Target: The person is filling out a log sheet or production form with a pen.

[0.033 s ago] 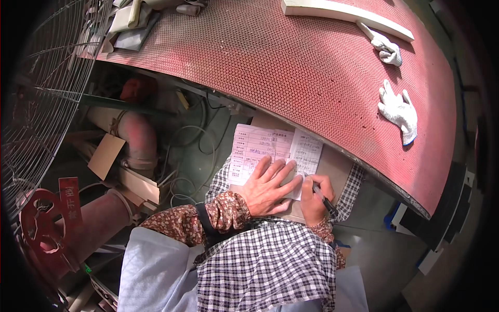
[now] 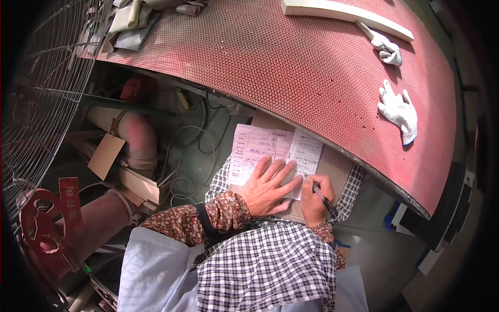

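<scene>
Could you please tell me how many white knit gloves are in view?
2: an upper glove beside the cream bar and a lower glove below that, both on the right of the red patterned tabletop; others could be hidden.

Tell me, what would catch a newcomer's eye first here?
The big red table, with its mesh-like surface, sweeps across the top of the view, and two white gloves lie toward its right end. Below the table's near edge, the left hand lies spread on a pinkish form, while the right hand grips a pen.

No visible change since earlier picture (nothing discernibly shifted).
</scene>
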A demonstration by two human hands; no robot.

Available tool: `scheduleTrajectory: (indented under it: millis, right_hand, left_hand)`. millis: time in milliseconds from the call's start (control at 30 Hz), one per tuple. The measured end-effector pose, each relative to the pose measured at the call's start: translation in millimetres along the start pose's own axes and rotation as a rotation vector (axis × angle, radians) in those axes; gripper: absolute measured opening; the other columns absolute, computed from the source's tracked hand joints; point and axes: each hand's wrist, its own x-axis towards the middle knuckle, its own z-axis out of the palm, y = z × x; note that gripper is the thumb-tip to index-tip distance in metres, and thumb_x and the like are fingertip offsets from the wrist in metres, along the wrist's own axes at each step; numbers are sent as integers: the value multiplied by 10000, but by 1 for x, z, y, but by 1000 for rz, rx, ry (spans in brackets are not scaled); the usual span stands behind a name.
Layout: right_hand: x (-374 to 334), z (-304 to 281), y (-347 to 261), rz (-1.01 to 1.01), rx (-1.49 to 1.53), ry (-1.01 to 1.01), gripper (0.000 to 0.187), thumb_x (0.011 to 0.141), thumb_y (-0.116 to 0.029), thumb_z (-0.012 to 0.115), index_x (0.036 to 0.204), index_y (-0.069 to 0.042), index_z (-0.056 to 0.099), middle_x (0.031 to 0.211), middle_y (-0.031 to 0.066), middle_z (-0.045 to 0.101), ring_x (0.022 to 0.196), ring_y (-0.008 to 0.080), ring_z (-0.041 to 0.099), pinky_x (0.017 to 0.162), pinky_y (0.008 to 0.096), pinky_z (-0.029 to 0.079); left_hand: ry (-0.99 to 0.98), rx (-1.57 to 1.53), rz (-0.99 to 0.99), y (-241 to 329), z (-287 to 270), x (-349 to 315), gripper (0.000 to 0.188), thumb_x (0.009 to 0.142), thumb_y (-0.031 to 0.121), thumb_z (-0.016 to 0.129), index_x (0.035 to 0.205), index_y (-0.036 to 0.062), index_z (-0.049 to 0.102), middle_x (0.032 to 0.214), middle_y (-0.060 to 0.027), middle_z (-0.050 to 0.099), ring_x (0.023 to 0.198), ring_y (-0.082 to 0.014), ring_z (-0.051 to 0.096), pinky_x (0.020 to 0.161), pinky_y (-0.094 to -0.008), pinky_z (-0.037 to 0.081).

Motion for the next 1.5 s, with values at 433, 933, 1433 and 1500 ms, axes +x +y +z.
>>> scheduleTrajectory:
  millis: [433,933,1433,1500]
  right_hand:
    - [0,-1,0,-23,-23,-10,99,890,-74,700,868,-22,619,763,139,628,672,326,621,616,441,496]
    - [0,1,-1,-34,3,7,102,893,-72,695,862,-22,613,754,136,614,655,312,608,601,429,486]
    - [-3,1,4,-25,-5,20,98,894,-78,698,886,-20,618,776,144,626,679,321,624,626,433,498]
    - [-2,1,5,-27,-1,15,95,897,-77,696,895,-21,619,779,144,628,684,320,631,631,432,503]
  left_hand:
    - [-5,-8,-7,1,0,0,771,873,493,728,1552,216,492,1610,-159,436,1418,-361,466,1231,-621,268]
    - [-9,-16,-6,1,-1,0,777,864,491,738,1550,218,495,1612,-159,432,1425,-362,459,1226,-626,272]
    - [-3,-11,15,-1,-2,0,787,858,484,729,1546,195,480,1604,-179,430,1420,-367,460,1208,-637,282]
    - [13,-29,36,-1,-1,0,803,861,466,729,1549,160,449,1598,-200,422,1419,-380,455,1210,-639,270]
